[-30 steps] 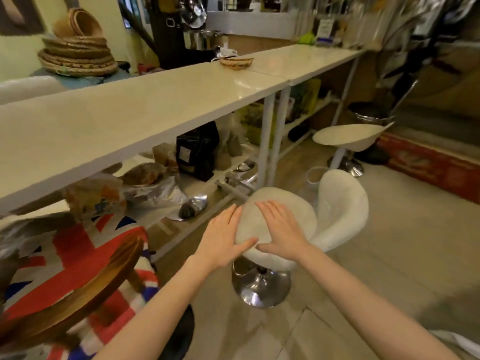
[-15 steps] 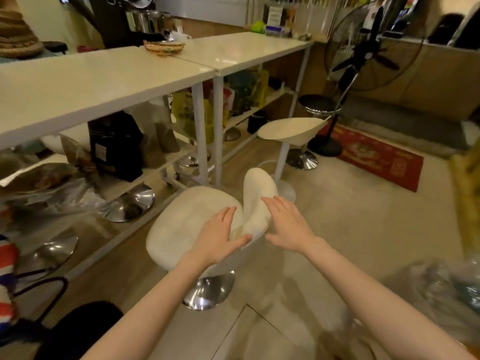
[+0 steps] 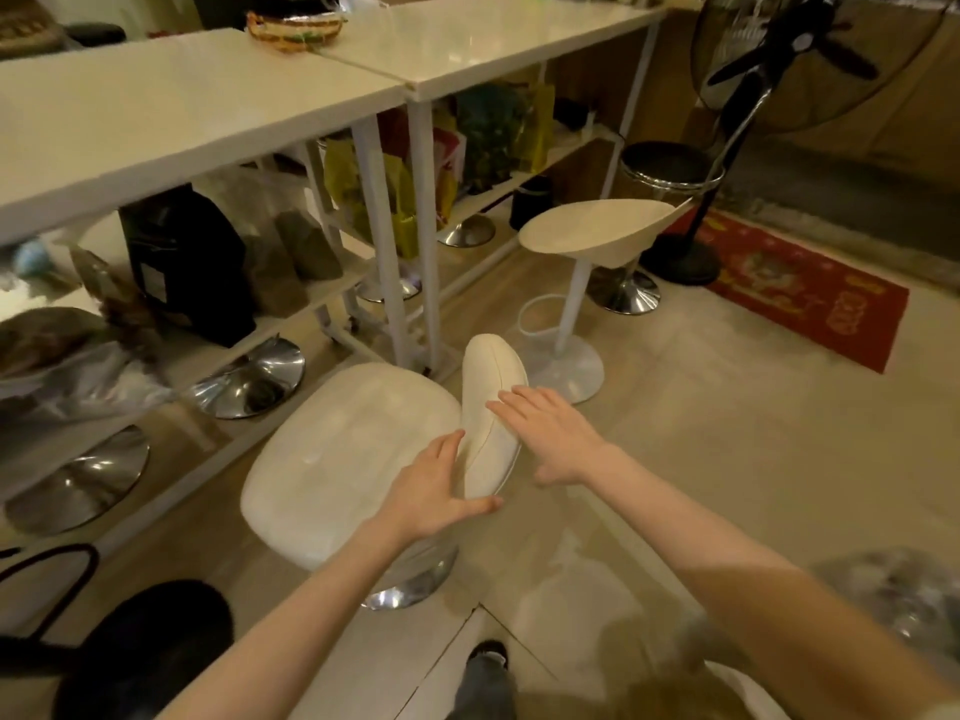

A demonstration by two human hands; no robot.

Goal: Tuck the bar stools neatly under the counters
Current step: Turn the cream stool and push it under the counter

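Currently, step in hand: the white padded bar stool (image 3: 343, 459) is judged to be mid-push toward the counter (image 3: 171, 111), not yet tucked.
Stool position: it stands on the floor just outside the counter's front edge, near the white legs (image 3: 379, 236) where the two counters (image 3: 498, 39) meet; its seat is not yet under the top.
Left hand (image 3: 431, 491): fingers are held straight and spread, laid flat at the seat's rear edge beside the low backrest (image 3: 491, 407); nothing is gripped.
Right hand (image 3: 550, 433): fingers are extended and relaxed against the backrest's outer face; whether the palm touches cannot be told.
Advice: a level, even push from both palms is called for, so that the chrome base (image 3: 410, 584) slides rather than tips.
Clearance: the base should be steered to the left of the legs and kept off the shelf rail.
Next stool: a second white stool (image 3: 597, 231) stands farther right, also outside the counter edge.
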